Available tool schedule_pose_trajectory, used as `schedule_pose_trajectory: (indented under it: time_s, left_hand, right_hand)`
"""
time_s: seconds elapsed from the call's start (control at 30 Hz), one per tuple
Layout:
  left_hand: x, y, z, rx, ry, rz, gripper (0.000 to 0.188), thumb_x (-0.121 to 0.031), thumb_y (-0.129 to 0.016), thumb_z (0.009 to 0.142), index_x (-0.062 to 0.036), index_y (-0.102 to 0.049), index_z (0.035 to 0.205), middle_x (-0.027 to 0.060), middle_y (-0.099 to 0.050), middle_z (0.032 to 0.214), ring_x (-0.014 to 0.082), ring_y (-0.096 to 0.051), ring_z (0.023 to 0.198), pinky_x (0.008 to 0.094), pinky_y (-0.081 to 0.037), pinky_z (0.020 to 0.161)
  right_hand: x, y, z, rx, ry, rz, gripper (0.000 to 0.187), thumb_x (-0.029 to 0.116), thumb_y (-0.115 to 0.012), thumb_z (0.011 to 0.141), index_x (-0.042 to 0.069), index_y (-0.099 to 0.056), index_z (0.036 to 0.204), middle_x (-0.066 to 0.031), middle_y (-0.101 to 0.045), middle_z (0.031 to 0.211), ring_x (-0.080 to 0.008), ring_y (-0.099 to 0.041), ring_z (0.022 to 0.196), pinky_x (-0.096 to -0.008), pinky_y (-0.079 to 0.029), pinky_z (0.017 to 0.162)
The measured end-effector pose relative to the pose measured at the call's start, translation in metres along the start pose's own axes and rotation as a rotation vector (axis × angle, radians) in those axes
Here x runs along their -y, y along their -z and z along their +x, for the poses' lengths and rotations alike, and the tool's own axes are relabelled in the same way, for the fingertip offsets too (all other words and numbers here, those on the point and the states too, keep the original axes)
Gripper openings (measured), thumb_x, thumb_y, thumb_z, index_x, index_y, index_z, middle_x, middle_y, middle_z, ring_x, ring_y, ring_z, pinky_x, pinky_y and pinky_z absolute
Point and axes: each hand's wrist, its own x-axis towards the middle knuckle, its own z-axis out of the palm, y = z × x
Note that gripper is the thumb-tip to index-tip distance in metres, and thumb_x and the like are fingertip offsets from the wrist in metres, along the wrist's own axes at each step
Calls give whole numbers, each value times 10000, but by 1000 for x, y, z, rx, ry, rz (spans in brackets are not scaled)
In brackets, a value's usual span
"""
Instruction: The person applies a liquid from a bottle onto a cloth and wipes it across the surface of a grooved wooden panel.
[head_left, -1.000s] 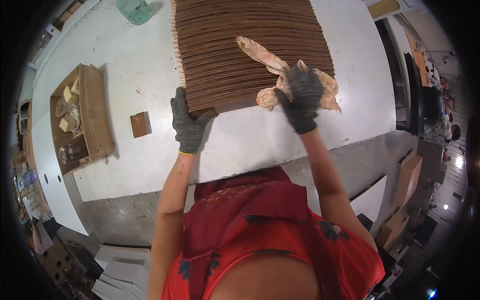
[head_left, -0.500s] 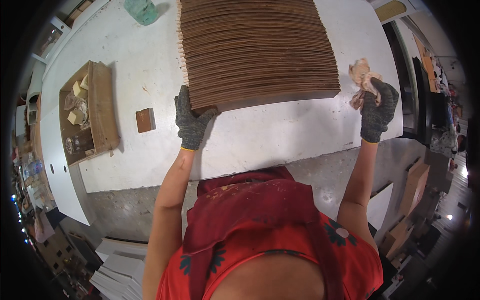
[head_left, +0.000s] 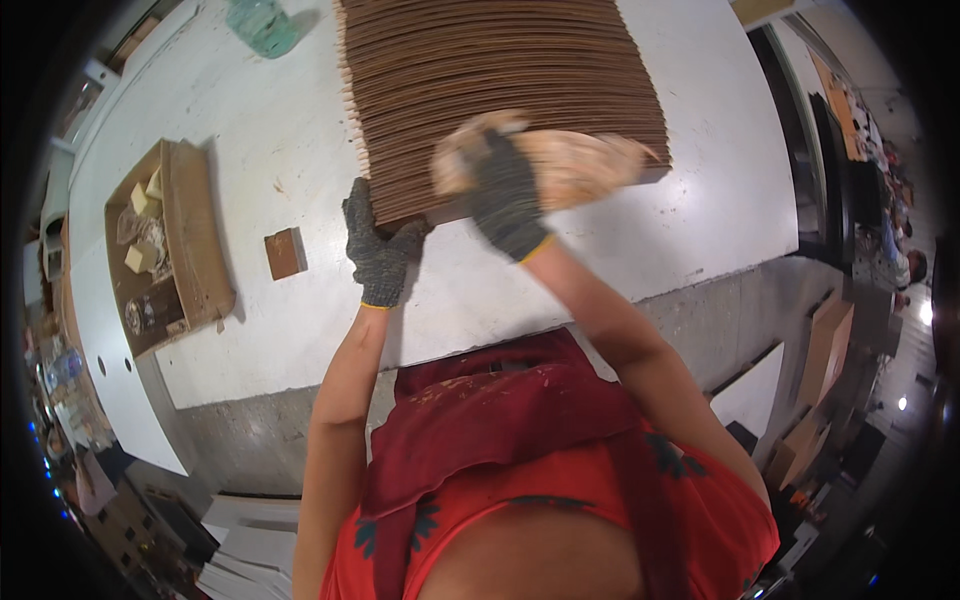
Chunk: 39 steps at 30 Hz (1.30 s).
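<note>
A stack of thin dark-brown wooden strips (head_left: 500, 70) lies on the white table, packed side by side with pale, bumpy ends along its left edge. My left hand (head_left: 378, 252), in a dark grey knitted glove, grips the stack's near left corner, the thumb along the front face and the fingers up the left side. My gloved right hand (head_left: 508, 200) clutches a crumpled pale beige rag (head_left: 590, 165) over the nearest strips. Motion smears both the rag and this hand, and the rag hides part of the stack's near edge.
Left of the stack lies a small brown wooden block (head_left: 283, 254). Farther left, a cardboard box (head_left: 205, 235) holds pale yellow sponge-like blocks and a roll of tape. A greenish translucent container (head_left: 262, 28) stands at the far left. The white table (head_left: 640, 240) ends just before my apron.
My right hand has swung left with the rag, from the bare tabletop right of the stack onto its near edge. The left hand keeps its hold on the corner.
</note>
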Motion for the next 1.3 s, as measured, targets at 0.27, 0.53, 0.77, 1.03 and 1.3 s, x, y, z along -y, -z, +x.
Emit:
schedule_pose_trajectory:
  time_s: [0.27, 0.53, 0.77, 1.03, 1.3]
  left_hand:
    - [8, 2, 0, 65, -3, 218, 936, -136, -878, 632, -70, -387, 1426, 144, -516, 1239, 300, -544, 1134, 393, -485, 973]
    - [5, 0, 4, 52, -37, 333, 988, -239, -916, 577, -26, -406, 1395, 156, -528, 1190, 303, -555, 1058, 389, -518, 897]
    - [35, 14, 22, 141, 40, -188, 1099, -250, -941, 540, -16, -331, 1424, 151, -508, 1250, 312, -540, 1084, 399, -495, 931]
    - [32, 14, 42, 307, -233, 362, 1182, -404, -935, 489, -39, -314, 1427, 188, -457, 1364, 372, -415, 1270, 505, -309, 1084]
    - [116, 47, 34, 547, -273, 612, 797, -440, -716, 820, -59, -354, 1418, 135, -469, 1370, 240, -468, 1252, 356, -389, 1056]
  right_hand:
    - [-59, 27, -11, 87, 200, -238, 354, 229, -584, 827, 165, -642, 1170, -90, -601, 1211, -270, -591, 1052, -415, -477, 875]
    - [-255, 194, -38, -81, -288, -424, 394, 157, -511, 861, 70, -591, 1237, -168, -655, 1107, -308, -628, 1003, -373, -476, 913]
    - [-259, 194, -37, -76, -269, -514, 543, 336, -559, 883, 46, -497, 1339, -165, -538, 1300, -276, -490, 1220, -376, -383, 1047]
    - [-75, 49, -4, -76, 88, -392, 630, 427, -660, 807, 95, -485, 1313, -164, -515, 1271, -348, -506, 1162, -427, -429, 979]
    - [59, -20, 39, 220, 250, 37, 906, 449, -788, 616, 106, -420, 1369, -181, -494, 1270, -374, -464, 1201, -492, -355, 1045]
